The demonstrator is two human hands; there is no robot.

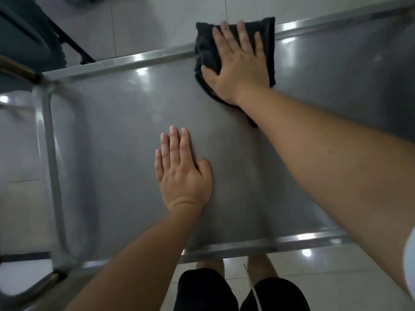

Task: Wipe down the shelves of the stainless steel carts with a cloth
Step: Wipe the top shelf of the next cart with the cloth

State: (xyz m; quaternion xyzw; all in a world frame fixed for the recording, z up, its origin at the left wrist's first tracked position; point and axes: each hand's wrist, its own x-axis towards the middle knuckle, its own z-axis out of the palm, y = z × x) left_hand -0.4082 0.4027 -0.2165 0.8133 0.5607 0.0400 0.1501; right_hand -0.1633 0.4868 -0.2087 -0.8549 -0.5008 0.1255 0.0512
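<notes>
The person leans over the top shelf (125,135) of a stainless steel cart, both arms bare and reaching forward. The right hand (238,63) lies flat on a black cloth (205,52), fingers straight and spread, pressing it down at the far rim of the shelf — nothing is pinched, the grip is released and only the palm and fingers bear on the fabric. The cloth runs up over the raised far rim (157,56), and a good part of it is hidden beneath the hand and wrist; one dark corner shows from under the forearm. The left hand (183,171) rests flat on the bare steel nearer the person, fingers together and straight, thumb tucked alongside, well apart from the cloth and holding nothing. The cart's tubular handle (54,153) loops round the left end, blurred, with its lower bend cut off at the frame's edge. The shelf's right end runs out of view, so how far it extends cannot be told. Beyond the far rim is pale tiled floor (143,25) and a dark object at the upper left corner — too blurred and cropped to name. Below the near rim, bare knees and black shorts (202,290) show.
</notes>
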